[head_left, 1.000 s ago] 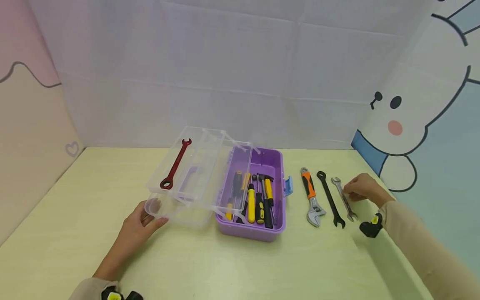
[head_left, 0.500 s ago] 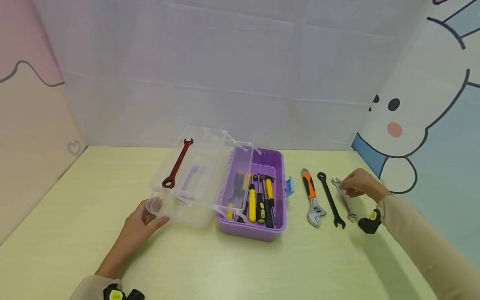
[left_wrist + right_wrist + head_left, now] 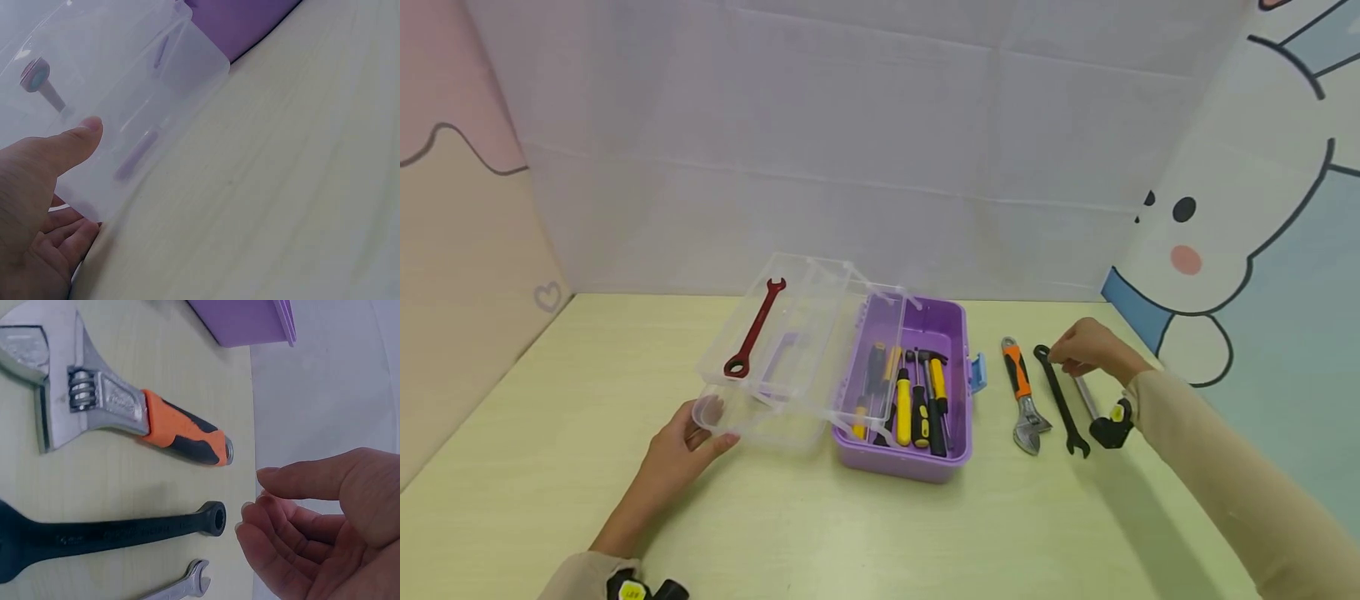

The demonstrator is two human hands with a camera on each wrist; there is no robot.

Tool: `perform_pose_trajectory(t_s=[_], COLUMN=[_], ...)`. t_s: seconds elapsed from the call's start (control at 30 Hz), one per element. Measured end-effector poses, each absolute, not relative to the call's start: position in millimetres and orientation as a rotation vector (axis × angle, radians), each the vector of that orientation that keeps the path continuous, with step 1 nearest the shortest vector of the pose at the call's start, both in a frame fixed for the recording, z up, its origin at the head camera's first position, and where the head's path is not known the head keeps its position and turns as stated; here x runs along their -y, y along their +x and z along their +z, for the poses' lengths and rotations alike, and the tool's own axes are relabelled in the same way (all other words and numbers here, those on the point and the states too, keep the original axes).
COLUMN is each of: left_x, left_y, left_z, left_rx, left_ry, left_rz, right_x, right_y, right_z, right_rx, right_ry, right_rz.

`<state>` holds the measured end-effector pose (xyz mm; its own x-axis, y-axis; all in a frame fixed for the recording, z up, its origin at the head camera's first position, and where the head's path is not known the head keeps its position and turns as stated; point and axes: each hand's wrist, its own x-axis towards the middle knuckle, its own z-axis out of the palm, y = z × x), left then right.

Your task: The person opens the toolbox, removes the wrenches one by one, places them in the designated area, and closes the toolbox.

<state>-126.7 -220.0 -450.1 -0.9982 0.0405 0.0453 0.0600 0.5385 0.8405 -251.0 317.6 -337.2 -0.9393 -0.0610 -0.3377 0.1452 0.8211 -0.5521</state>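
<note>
My left hand (image 3: 681,450) grips the near left corner of the toolbox's clear plastic lid (image 3: 790,429), with the thumb on its outer face and fingers curled at its edge. A dark red combination wrench (image 3: 754,329) lies in the lid. The purple toolbox (image 3: 887,467) holds several tools, among them a yellow screwdriver (image 3: 903,408) and a small hammer (image 3: 938,383). My right hand (image 3: 1090,346), empty with loosely bent fingers, hovers by the ring end of a black combination wrench (image 3: 125,534). Beside it lie an orange-handled adjustable wrench (image 3: 119,400) and a silver wrench (image 3: 178,589).
A blue latch (image 3: 977,372) sticks out from the toolbox's right side. Behind the pale wooden table (image 3: 760,525) hangs a white sheet (image 3: 850,167). Decorated panels stand at the left and right, the right one with a cartoon figure (image 3: 1217,233).
My right hand has moved left from the silver wrench to the top of the black wrench. The left hand has stayed at the lid, and the tools lie where they were.
</note>
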Motion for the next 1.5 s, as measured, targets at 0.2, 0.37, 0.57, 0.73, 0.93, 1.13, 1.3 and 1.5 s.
perform_pose_trajectory(t_s=[0.2, 0.37, 0.57, 0.73, 0.93, 1.13, 1.3, 1.5], left_x=[220, 220, 221, 221, 221, 220, 220, 219], left_y=[-127, -127, -127, -128, -129, -127, -126, -124], left_z=[-452, -451, -451, -453, -454, -452, -451, -450], left_rx=[2.736, 2.736, 2.741, 2.736, 2.741, 2.747, 2.751, 2.750], left_ry=[-0.099, -0.100, -0.098, -0.104, -0.104, -0.093, -0.086, -0.086], left_rz=[-1.484, -1.485, -1.480, -1.484, -1.481, -1.473, -1.478, -1.480], right_x=[-299, -283, -265, -253, -238, -222, -211, -201], right_y=[-254, -259, -264, -265, -267, -269, -272, -274], right_z=[-326, -318, -316, -316, -312, -305, -300, -294], right_rx=[-2.652, -2.646, -2.652, -2.679, -2.687, -2.709, -2.724, -2.727], right_ry=[0.000, -0.055, -0.081, -0.123, -0.143, -0.144, -0.181, -0.233], right_rz=[-0.832, -0.836, -0.841, -0.828, -0.837, -0.812, -0.785, -0.773])
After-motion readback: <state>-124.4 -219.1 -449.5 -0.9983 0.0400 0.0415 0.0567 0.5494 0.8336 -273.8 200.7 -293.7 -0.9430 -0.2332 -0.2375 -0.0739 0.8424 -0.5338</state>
